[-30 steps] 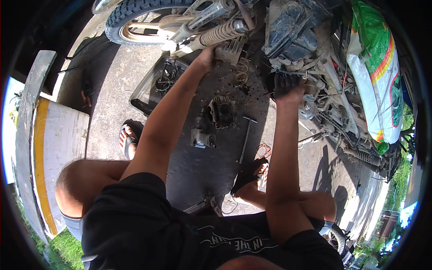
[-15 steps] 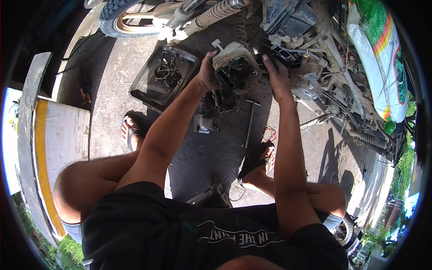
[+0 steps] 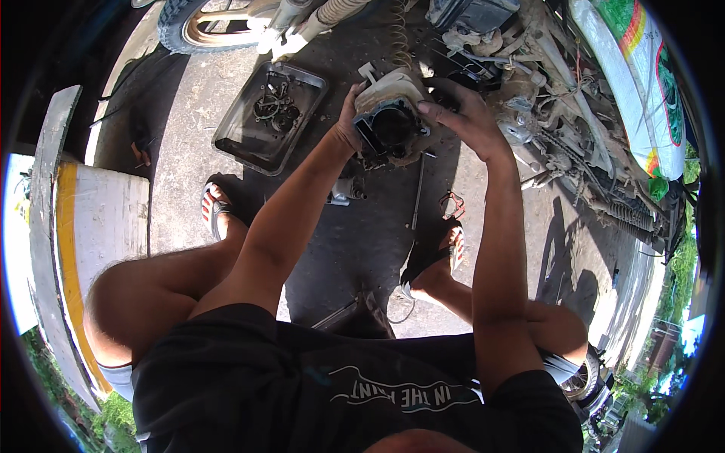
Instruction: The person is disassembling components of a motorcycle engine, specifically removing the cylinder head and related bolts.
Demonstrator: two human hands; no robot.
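An engine cylinder block (image 3: 399, 89), pale and dusty on the outside with a dark round bore facing me, is held up in front of me. My left hand (image 3: 349, 121) is closed around its left side. At its right edge is my right hand (image 3: 472, 124), thumb and fingers apart, with the thumb at the rim. Shadow partly hides its fingertips. Below the block, a smaller metal part (image 3: 346, 192) lies on the ground, partly covered by my left forearm. A thin T-handle wrench (image 3: 417, 198) and a red ring-like piece (image 3: 451, 205) lie near my right foot.
A metal tray (image 3: 245, 155) holding several small greasy parts lies at the left. Beyond it stand a motorcycle wheel (image 3: 175, 34) and fork. A dirty motorcycle frame (image 3: 555, 90) fills the right, with a white and green sack (image 3: 615, 72) over it. Boards (image 3: 106, 219) stand left.
My right hand has moved in toward the block, its thumb now at the right edge. The block has tilted slightly, turning its bore more toward me. My left hand keeps its hold.
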